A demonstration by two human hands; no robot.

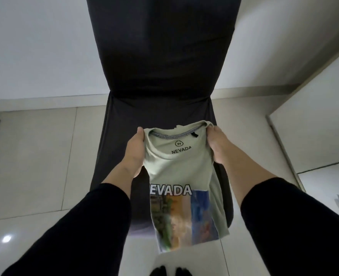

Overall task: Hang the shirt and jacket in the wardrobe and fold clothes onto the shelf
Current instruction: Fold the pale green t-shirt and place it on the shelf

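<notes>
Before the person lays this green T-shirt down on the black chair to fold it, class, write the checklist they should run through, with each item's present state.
1. Left hand grips the T-shirt by the collar end: ok.
2. Right hand grips the opposite side of the collar end: ok.
3. Shirt already narrowed lengthwise, sleeves tucked out of sight: ok.
4. Shirt hangs clear of the floor: ok.
5. Chair seat is free ahead of the shirt: ok for the visible part; the near part is hidden by the shirt.
6. Shelf ready for the folded shirt: cannot tell, not in view.
</notes>
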